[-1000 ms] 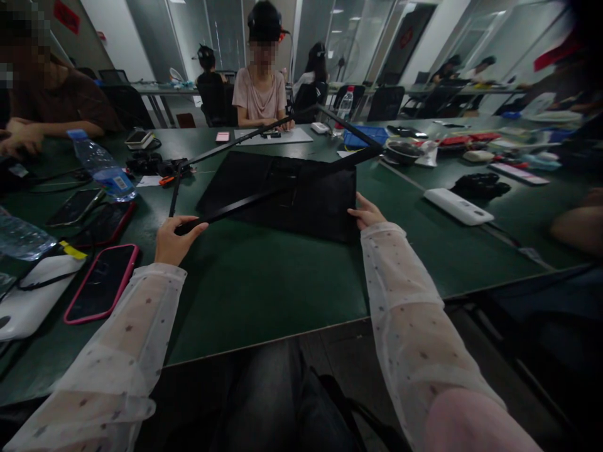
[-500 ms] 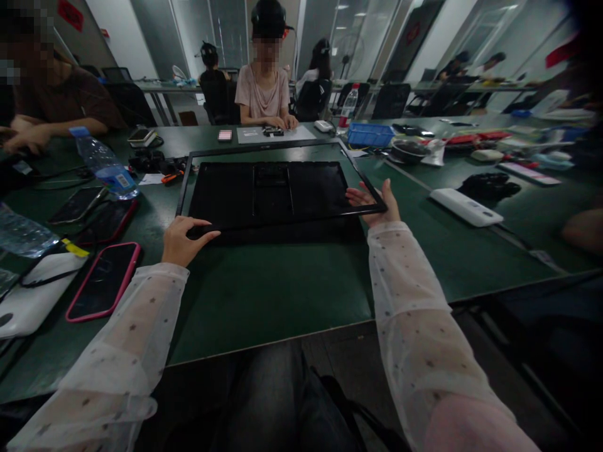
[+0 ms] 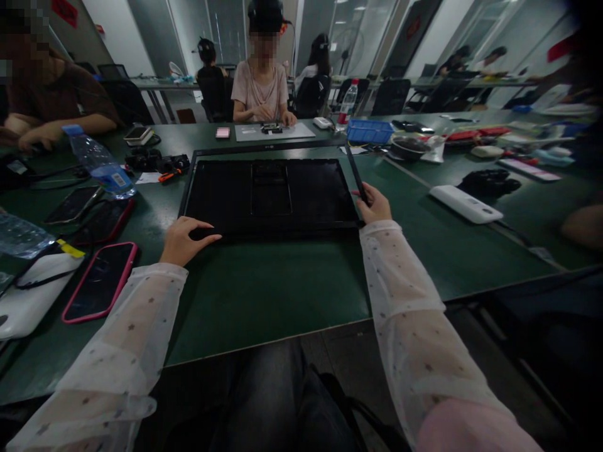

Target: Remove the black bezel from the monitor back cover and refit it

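Observation:
A black flat panel [image 3: 301, 188] lies on the green table [image 3: 264, 295] with a thin black frame [image 3: 264, 149] laid round it. My left hand [image 3: 184, 238] presses on the frame's near left corner, fingers curled over the edge. At the near right corner my right hand [image 3: 374, 206] is closed on the frame's right bar, which still tilts up slightly there. Both arms wear sheer white dotted sleeves.
Left of me lie a pink-cased phone [image 3: 101, 281], other phones, a white case [image 3: 32, 295] and water bottles [image 3: 98, 162]. A white oblong device [image 3: 464, 204], a black bowl [image 3: 409, 149] and a blue tray [image 3: 370, 132] sit to the right. Other people sit across and at left.
The black frame, first lifted and tilted above the panel, has come down flat round it. My right hand went from open under the corner to gripping the right bar.

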`<action>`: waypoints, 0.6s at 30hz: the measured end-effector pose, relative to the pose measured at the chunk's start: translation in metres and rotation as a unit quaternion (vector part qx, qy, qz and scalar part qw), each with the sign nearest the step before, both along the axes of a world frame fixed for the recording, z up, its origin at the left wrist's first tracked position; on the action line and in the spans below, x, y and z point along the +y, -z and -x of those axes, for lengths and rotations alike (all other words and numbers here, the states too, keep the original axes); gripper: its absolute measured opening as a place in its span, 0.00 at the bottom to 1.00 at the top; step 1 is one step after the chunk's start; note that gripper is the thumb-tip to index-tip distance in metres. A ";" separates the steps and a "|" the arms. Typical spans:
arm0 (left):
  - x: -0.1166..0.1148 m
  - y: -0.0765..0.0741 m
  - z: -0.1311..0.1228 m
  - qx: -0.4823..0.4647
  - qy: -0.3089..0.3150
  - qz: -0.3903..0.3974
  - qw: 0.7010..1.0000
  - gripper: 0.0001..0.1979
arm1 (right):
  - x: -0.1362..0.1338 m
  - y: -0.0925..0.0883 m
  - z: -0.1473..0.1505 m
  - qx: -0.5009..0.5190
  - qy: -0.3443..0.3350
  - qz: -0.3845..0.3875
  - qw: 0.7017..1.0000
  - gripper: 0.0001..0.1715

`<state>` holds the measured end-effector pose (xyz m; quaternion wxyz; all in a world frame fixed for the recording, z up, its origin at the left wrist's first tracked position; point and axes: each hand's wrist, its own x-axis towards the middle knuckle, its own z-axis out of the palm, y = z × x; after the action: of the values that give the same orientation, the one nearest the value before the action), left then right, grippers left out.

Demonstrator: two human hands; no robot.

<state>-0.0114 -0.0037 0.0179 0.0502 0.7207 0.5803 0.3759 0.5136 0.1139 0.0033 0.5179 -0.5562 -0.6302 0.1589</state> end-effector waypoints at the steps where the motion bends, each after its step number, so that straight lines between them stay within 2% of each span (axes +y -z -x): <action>1: 0.001 0.001 0.000 0.002 0.008 0.003 1.000 0.18 | 0.000 0.003 0.000 -0.014 0.012 -0.005 1.000 0.38; 5: 0.002 0.005 0.001 0.002 0.040 0.015 0.999 0.17 | 0.004 0.014 -0.004 -0.040 0.035 -0.003 0.999 0.38; 11: 0.002 0.006 0.000 0.000 0.034 0.007 0.999 0.15 | 0.013 0.032 -0.012 -0.033 0.040 0.011 0.999 0.38; 15: 0.002 0.006 -0.001 0.014 -0.012 -0.013 1.000 0.14 | 0.018 0.039 -0.015 -0.032 0.042 0.018 0.998 0.39; 18: 0.006 0.009 0.006 0.004 -0.087 -0.056 0.995 0.18 | 0.019 0.041 -0.015 -0.030 0.038 0.019 0.999 0.40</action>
<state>-0.0174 0.0020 0.0089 -0.0252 0.6705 0.6190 0.4081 0.5284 0.1331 -0.0372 0.4939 -0.5942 -0.6206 0.1337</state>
